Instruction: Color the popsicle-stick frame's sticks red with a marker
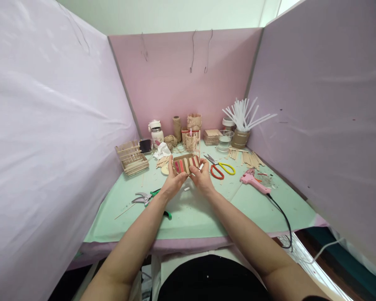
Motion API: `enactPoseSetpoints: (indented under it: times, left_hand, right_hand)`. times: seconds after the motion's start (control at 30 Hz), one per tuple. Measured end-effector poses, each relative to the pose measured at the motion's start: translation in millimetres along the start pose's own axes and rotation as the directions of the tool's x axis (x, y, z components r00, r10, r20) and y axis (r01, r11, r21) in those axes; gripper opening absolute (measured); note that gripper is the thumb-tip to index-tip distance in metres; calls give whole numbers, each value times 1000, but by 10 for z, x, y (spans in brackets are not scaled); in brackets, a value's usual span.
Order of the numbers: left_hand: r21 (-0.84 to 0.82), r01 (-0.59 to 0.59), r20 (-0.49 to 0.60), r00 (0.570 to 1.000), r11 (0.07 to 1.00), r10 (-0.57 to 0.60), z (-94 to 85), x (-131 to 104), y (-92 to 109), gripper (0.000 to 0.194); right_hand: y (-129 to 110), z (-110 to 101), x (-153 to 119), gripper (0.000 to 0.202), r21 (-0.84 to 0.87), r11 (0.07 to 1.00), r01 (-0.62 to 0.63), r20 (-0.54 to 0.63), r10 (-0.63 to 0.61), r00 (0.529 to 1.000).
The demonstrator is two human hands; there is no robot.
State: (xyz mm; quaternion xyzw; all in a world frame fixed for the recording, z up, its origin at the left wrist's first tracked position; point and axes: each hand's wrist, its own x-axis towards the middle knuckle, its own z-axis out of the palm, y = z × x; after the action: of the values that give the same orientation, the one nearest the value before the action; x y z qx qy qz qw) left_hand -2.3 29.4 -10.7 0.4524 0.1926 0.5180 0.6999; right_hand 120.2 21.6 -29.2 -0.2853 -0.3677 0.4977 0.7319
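Holding a small striped piece (pixel 186 164) in red, pink and plain wood tones between both hands, just above the middle of the green table (pixel 194 217). Gripping its left end with the left hand (pixel 174 180), bending the thumb toward the near edge. Gripping its right end with the right hand (pixel 203 177), resting the thumb against the striped face. Showing a small white stick (pixel 201 166) at the right fingers, too small to tell whether pinched or merely behind. Lying just below on the table, near both wrists: a white stub (pixel 187 189). Lying left of the left forearm: green-handled pruning shears (pixel 141 198). Lying right of the right hand: scissors (pixel 215 162) with red and yellow handles, then, farther right, a pink glue gun (pixel 253 182). Standing behind, near the pink back wall (pixel 188 83): a twine spool (pixel 176 127), a clear bowl (pixel 224 143) and white sticks (pixel 242 115) in a brown container (pixel 240 139). Leaning at far left: a slatted wooden piece (pixel 131 161).
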Motion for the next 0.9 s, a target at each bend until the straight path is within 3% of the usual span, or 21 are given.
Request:
enactPoseSetpoints:
  times: [0.17,0.3,0.37,0.47,0.53,0.63,0.7,0.9]
  left_hand:
    - [-6,-7,-63,998,1000,7,10,0,50,112]
    - [42,2,-120,993,999,3,-50,38,111,84]
    - [63,0,-151,989,998,9,-93,54,152,72]
    - [17,-28,-211,977,999,31,-146,66,200,67]
    - [-34,-52,-234,971,998,42,-166,66,216,66]
    - [-55,-62,-241,969,997,47,-181,65,218,64]
    - [-44,-54,-239,970,998,42,-185,65,216,64]
    - [-14,-44,-214,976,999,40,-169,49,232,65]
  right_hand:
    - [7,-28,45,64,-104,994,19,3,-18,1000]
    - [-200,-149,-3,66,-215,976,32,37,-25,999]
    - [-320,-230,-78,70,-498,865,61,172,29,985]
    - [-408,-296,-223,79,-749,649,132,350,218,911]
    - [-392,-285,-308,77,-848,489,206,391,314,865]
    - [-307,-220,-383,58,-918,233,320,384,322,865]
    - [-247,-177,-404,52,-922,170,348,384,299,873]
    - [-170,-180,-364,55,-938,123,324,345,252,904]
